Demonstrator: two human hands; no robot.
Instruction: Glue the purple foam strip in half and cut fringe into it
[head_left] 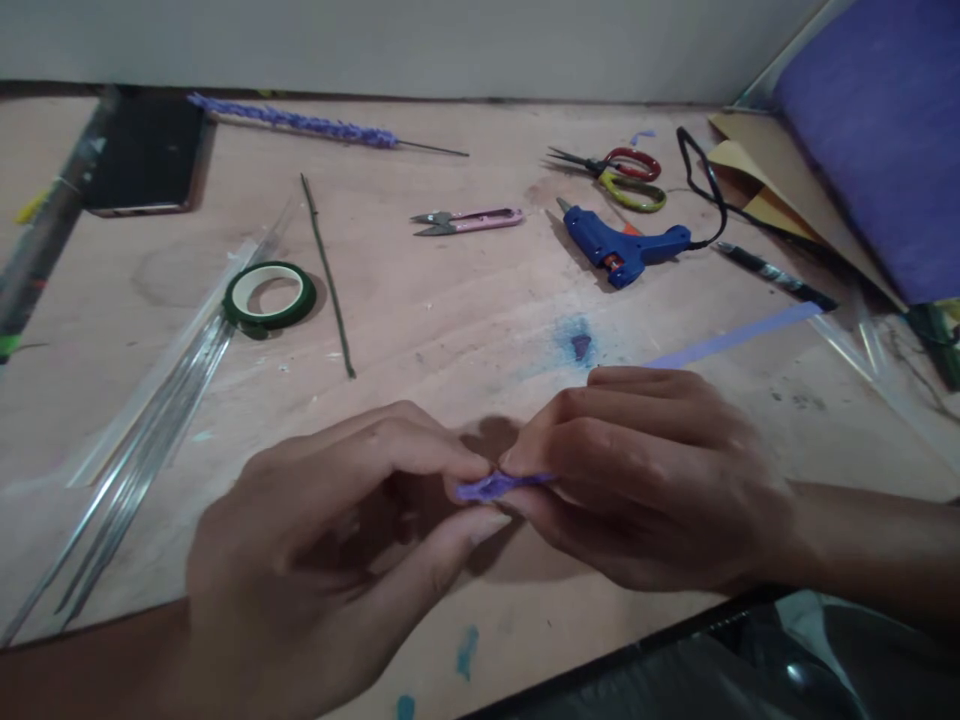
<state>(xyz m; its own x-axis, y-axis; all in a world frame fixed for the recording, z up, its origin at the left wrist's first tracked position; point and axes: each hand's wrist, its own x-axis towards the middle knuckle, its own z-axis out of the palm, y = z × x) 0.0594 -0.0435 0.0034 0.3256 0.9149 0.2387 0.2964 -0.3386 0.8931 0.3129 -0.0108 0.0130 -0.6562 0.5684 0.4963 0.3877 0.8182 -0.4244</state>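
Left hand [300, 545], right hand [652, 480] pinch crinkled purple strip [495, 488]; beyond fingers [427, 447], blue plastic glue gun [622, 248], round green tape roll [279, 319].

The right hand [645, 480] partly hides the purple piece [491, 489] before the glue gun [622, 248]; right of the gun, a large purple object [881, 140] is cut off.

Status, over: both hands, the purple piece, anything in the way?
Left hand and right hand pinching small purple piece. Purple strip visible beyond right hand. Blue glue gun farther back, apart from both hands.
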